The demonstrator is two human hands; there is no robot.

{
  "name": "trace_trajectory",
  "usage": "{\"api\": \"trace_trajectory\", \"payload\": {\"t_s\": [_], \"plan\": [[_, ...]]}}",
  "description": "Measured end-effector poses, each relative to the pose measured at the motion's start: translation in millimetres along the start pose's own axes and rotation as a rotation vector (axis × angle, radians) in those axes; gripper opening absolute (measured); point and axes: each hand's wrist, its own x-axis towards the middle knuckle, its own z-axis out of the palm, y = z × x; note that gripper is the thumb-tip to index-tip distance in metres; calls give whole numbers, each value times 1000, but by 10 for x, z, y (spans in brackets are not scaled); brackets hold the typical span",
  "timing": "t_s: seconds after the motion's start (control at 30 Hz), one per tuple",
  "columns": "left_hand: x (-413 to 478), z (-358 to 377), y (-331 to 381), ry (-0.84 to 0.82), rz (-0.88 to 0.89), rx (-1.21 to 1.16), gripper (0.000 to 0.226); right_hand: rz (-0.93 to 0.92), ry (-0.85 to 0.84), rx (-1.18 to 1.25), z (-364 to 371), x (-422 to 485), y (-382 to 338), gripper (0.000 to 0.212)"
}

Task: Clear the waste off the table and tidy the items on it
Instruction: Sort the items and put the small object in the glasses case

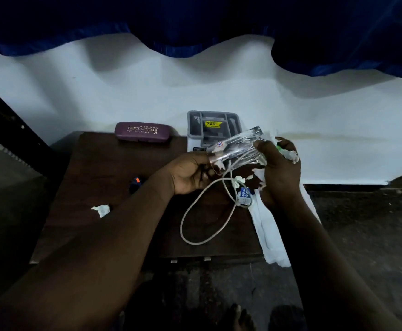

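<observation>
Waste scraps [289,154] are bunched in the R hand [279,173], which also holds the bottom of a clear glass [236,149] up over the small table [95,163]. The L hand [190,174] grips the glass rim. I think lots is left to do: a paper bit [102,209], a white cable [182,224] & a long tissue strip [269,235] at the edge. The glasses case [141,132] & grey tray [190,125] sit at the back.

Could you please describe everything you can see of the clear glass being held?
The clear glass is a transparent tumbler, tilted almost on its side above the dark table. A small red-and-blue sticker sits near its mouth. The left hand holds the mouth end; the right hand grips the base end, along with white paper scraps.
</observation>
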Motion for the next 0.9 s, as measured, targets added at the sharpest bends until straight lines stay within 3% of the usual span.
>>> {"api": "trace_trajectory", "payload": {"t_s": [0.17,0.27,0.33,0.43,0.53,0.63,0.9], "plan": [[-139,-45,114,280,57,268,5,299,20,122,-22,17,42,12],[-248,-124,108,357,67,191,15,415,79,81,-48,10,93,8],[-300,-165,73,357,53,171,23,474,91,75,-31,-19,146,19],[-353,-172,62,310,12,166,21,453,114,24,39,-49,192,21],[-362,-150,66,223,29,101,35,454,96,31,111,-56,261,26],[-325,-119,1,289,108,160,20,483,87,-32,132,-62,305,26],[-296,-175,54,413,174,174,25,375,42,-303,-59,64,227,27]]}}
